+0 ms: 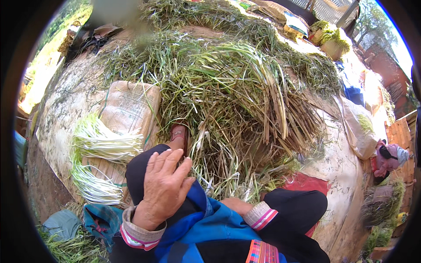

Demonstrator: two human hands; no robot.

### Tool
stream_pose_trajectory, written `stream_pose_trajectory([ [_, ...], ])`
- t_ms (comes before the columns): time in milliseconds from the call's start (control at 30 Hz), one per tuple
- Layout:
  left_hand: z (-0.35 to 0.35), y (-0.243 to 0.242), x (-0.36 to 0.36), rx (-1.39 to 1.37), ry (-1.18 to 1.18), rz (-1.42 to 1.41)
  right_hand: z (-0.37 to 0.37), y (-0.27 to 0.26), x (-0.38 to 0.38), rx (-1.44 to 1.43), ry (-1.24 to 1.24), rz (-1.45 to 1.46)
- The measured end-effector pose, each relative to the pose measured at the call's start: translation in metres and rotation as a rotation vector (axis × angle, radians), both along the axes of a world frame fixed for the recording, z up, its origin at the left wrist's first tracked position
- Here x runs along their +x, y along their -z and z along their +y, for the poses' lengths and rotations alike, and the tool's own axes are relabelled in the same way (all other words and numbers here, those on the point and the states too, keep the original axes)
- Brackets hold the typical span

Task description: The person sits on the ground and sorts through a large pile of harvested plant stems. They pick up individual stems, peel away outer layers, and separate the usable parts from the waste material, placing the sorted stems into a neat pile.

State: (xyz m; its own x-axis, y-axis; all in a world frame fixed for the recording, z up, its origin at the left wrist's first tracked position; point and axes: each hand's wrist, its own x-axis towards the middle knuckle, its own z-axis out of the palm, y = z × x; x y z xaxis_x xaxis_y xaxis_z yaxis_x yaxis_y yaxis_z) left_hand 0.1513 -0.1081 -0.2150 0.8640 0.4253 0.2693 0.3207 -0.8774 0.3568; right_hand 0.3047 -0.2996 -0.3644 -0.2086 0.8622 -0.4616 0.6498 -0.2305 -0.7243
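My left hand (pixel 167 184) is raised over my left knee, back facing up. Its fingers are slightly apart and nothing shows in them. My right hand (pixel 234 204) is low in front of my lap, close to the loose leaves; its fingers are mostly hidden. A heap of long, leafy stalks (pixel 227 98) lies before me, green at one end and brown at the other. To the left, two bundles of slender pale stalks, an upper bundle (pixel 111 143) and a lower bundle (pixel 97 185), rest on and beside a stuffed woven sack (pixel 130 105).
My shod foot (pixel 179 133) is against the heap. A red cloth (pixel 306 184) lies by my right knee. Strewn cut leaves (pixel 210 19) cover the far ground. Another person (pixel 388 159) is at the right, near a white sack (pixel 357 128). A teal bag (pixel 103 222) is at lower left.
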Motion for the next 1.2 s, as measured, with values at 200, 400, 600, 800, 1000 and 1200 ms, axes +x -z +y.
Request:
stream_pose_trajectory([
  [200,-0.035,0.026,0.042,-0.502,0.356,0.113,-0.026,-0.151,0.022,0.005,0.178,-0.226],
  [400,-0.02,-0.023,0.088,-1.021,0.652,-0.295,-0.024,-0.264,0.06,0.517,0.856,-0.076],
  [600,-0.039,-0.087,0.122,-1.345,0.736,-0.55,0.032,-0.321,0.052,1.115,0.909,0.178],
  [800,-0.046,-0.121,0.127,-1.541,0.327,-0.929,0.067,-0.343,0.059,0.977,0.498,0.367],
  [1000,-0.014,-0.148,0.116,-1.597,0.395,-0.996,0.095,-0.247,0.14,1.297,1.014,0.289],
  [1200,0.067,-0.154,0.096,-1.481,0.18,-1.369,0.044,-0.001,0.052,0.179,0.563,0.036],
])
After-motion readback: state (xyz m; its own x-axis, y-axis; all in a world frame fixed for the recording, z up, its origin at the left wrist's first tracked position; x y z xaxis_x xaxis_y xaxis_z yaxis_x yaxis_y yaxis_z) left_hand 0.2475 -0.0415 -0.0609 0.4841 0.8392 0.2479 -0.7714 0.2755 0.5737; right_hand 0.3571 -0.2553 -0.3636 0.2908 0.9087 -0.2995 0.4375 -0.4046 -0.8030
